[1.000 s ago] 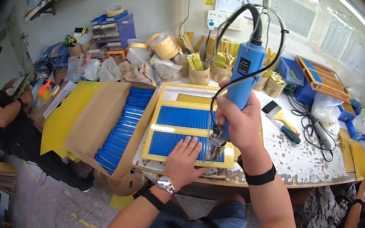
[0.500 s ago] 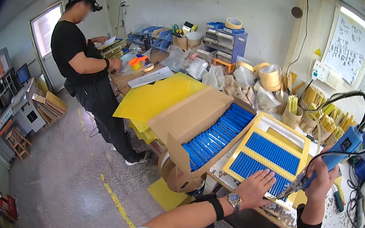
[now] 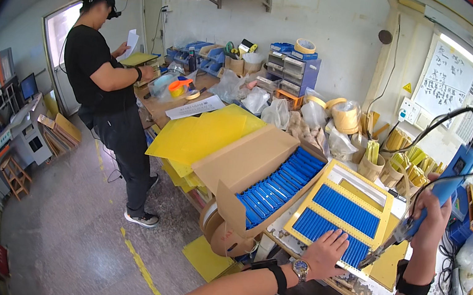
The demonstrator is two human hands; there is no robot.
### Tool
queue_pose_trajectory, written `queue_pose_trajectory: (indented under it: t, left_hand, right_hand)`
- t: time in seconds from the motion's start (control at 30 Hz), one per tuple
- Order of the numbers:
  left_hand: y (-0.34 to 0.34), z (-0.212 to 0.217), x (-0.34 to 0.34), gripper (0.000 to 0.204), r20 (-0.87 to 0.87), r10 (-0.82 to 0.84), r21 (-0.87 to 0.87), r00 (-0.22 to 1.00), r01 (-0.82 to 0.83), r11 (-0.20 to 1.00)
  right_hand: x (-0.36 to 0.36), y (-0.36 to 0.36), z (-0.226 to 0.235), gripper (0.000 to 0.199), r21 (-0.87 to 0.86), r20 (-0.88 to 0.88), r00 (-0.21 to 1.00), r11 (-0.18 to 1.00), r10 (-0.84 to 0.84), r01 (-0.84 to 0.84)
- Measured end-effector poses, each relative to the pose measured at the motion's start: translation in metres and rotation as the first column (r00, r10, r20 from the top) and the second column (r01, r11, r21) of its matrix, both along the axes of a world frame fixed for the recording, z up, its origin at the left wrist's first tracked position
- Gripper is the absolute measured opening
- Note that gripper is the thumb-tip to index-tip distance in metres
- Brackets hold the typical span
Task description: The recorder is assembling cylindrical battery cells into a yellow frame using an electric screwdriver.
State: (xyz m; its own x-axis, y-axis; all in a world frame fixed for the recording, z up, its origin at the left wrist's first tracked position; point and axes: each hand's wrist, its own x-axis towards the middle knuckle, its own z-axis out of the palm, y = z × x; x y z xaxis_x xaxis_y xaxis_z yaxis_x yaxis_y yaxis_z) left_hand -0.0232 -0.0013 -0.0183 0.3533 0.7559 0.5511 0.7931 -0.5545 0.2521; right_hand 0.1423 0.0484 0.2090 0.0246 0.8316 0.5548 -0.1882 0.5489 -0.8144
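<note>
The right hand [image 3: 432, 219] is clenched around the blue body of a corded power driver [image 3: 444, 185], all fingers wrapped about it, wrist raised. The tool tilts, its metal tip [image 3: 368, 262] pointing down toward 7 o'clock and ending just at the near right corner of the yellow tray [image 3: 343, 210]; whether the tip touches the tray cannot be told. Its black cable loops up at 12 o'clock from the grip.

The left hand [image 3: 326, 253] lies released and flat, fingers spread, palm down on the near edge of the tray, pressing on the blue strips [image 3: 323, 227] that fill its lower panel. It holds nothing. A watch [image 3: 299, 270] and a black band sit on that wrist.

At 9 o'clock from the tray, touching its side, an open cardboard box [image 3: 249, 165] holds more blue strips in rows. Yellow sheets [image 3: 204, 133] lie beyond it at 10 o'clock. Well apart, at 9 o'clock, a person in black [image 3: 106, 85] stands at the bench holding paper.
</note>
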Motion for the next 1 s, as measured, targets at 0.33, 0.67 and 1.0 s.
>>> queue_pose_trajectory:
  t: [0.33, 0.67, 1.0]
  left_hand:
    - [0.005, 0.005, 0.008, 0.077, 0.124, -0.074, 0.065, 0.989, 0.067, 0.996]
    - [0.013, 0.008, 0.011, 0.080, -0.001, -0.042, 0.056, 0.999, 0.042, 0.998]
    - [0.007, 0.001, -0.003, 0.078, 0.052, -0.022, 0.089, 0.998, 0.017, 0.996]
  right_hand:
    - [0.016, -0.004, -0.054, 0.033, -0.048, -0.039, 0.999, 0.999, -0.007, 0.005]
    - [0.011, -0.002, -0.041, 0.032, -0.114, -0.073, 0.995, 0.990, 0.075, -0.083]
    - [-0.001, -0.004, -0.053, 0.032, -0.128, -0.056, 0.993, 0.986, 0.100, -0.106]
